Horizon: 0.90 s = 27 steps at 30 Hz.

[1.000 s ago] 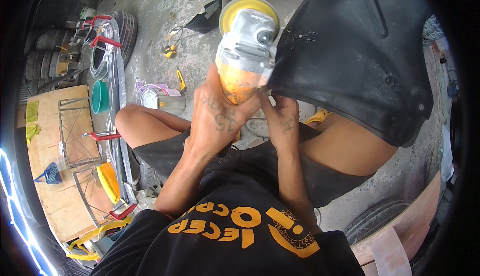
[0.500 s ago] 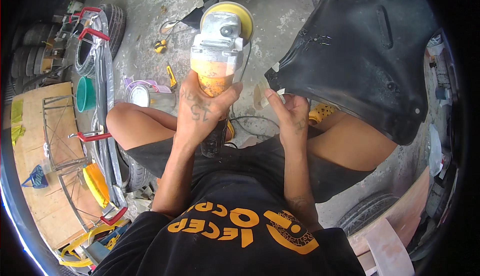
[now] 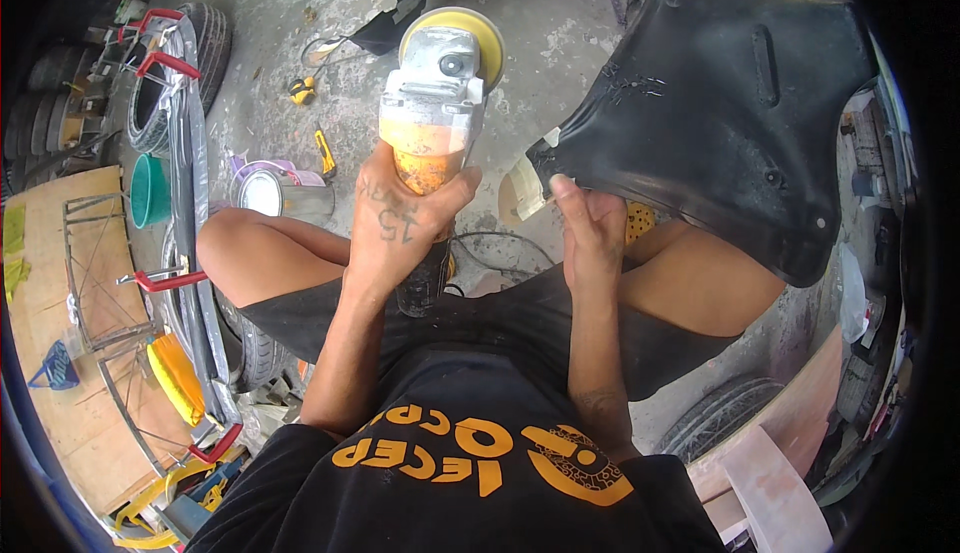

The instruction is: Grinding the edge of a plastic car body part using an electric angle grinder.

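Observation:
My left hand (image 3: pixel 392 228) is wrapped round the orange-and-grey body of an angle grinder (image 3: pixel 432 108). The tool's head points away from me and carries a round yellow backing pad (image 3: pixel 487 41). At the right, a large black molded plastic panel (image 3: pixel 690 143) with a ragged, cracked left corner lies above my right knee. My right hand (image 3: pixel 592 233) is closed on the panel's near edge, thumb on top and fingers partly hidden underneath. A beige strip (image 3: pixel 520 193) shows beside that corner, left of my thumb.
On the floor are a paint can (image 3: pixel 262 195), a yellow cutter knife (image 3: pixel 325 151) and a yellow-black tape measure (image 3: pixel 302 90). Tires (image 3: pixel 205 53), a green bucket (image 3: pixel 150 191) and a wrapped bar with red handles (image 3: pixel 190 183) stand left. A cord (image 3: pixel 510 236) loops between my legs.
The view has shifted slightly, so the floor things sit further left. The beige strip by the panel's corner shows more. Both hands keep their holds.

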{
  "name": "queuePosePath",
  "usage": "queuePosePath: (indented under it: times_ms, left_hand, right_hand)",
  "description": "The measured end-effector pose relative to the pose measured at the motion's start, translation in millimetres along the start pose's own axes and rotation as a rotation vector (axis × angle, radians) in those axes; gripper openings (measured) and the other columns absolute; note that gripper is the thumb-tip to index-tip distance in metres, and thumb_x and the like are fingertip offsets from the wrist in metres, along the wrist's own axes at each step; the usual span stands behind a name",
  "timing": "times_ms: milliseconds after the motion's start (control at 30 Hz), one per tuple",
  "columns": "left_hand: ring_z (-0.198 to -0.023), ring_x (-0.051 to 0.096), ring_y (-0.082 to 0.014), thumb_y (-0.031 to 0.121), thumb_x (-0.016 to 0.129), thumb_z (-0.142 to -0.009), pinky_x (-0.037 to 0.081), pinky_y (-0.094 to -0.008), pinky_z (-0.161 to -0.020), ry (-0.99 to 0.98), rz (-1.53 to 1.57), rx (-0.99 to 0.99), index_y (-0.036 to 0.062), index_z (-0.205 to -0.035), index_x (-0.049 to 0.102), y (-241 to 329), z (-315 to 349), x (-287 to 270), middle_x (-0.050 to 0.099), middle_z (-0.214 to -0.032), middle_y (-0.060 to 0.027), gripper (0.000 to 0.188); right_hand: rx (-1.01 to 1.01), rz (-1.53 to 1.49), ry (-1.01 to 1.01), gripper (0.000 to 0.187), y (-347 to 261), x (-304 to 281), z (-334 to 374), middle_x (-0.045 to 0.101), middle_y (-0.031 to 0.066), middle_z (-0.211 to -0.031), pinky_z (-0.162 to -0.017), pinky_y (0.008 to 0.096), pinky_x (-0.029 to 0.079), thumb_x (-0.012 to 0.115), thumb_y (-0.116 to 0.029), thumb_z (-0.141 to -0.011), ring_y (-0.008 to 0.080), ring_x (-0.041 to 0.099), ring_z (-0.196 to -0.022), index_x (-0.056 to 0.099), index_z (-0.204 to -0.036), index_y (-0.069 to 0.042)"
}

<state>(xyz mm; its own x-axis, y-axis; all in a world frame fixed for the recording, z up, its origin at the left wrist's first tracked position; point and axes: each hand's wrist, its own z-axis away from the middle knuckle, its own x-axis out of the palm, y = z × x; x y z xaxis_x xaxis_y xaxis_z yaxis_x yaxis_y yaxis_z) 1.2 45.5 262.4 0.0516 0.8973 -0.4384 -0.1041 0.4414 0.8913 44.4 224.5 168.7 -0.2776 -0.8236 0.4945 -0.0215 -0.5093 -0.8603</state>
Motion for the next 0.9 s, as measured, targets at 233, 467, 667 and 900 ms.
queuePosePath:
  times_ms: [233,467,667,900]
  left_hand:
    - [-0.053,0.059,-0.0128,0.018,0.081,-0.079,0.047,-0.0298,-0.050,-0.003,-0.001,-0.018,-0.0089,-0.101,0.060,-1,-1,2,0.067,-0.072,-0.0093,0.041]
    - [-0.060,0.062,-0.0142,0.018,0.082,-0.079,0.050,-0.0309,-0.055,0.004,0.018,0.001,-0.0086,-0.105,0.061,-1,-1,1,0.070,-0.079,-0.0118,0.043]
    - [-0.069,0.067,-0.0183,0.018,0.081,-0.078,0.054,-0.0335,-0.063,0.011,-0.020,0.017,-0.0088,-0.106,0.062,4,-1,8,0.072,-0.085,-0.0143,0.042]
    - [-0.078,0.071,-0.0231,0.018,0.081,-0.075,0.056,-0.0365,-0.074,-0.070,-0.086,0.070,-0.0097,-0.105,0.062,32,-2,11,0.073,-0.089,-0.0176,0.045]
  right_hand:
    - [-0.086,-0.173,0.024,0.034,1,-11,2,0.061,0.0120,-0.133,-0.108,0.0470,0.044,0.060,-0.014,-0.100,0.0218,0.059,-0.122,0.059,-0.129,0.003]
    - [-0.089,-0.133,-0.014,0.037,11,-12,0,0.062,0.0086,-0.131,-0.106,0.0481,0.047,0.062,-0.017,-0.101,0.0215,0.060,-0.120,0.056,-0.134,-0.002]
    - [-0.130,-0.141,-0.032,0.034,12,-16,-1,0.063,0.0085,-0.128,-0.104,0.0462,0.048,0.063,-0.017,-0.101,0.0202,0.060,-0.118,0.059,-0.130,-0.001]
    - [-0.202,-0.165,0.054,0.042,-3,-12,4,0.060,0.0093,-0.135,-0.110,0.0410,0.043,0.065,-0.004,-0.095,0.0196,0.058,-0.122,0.055,-0.136,0.000]
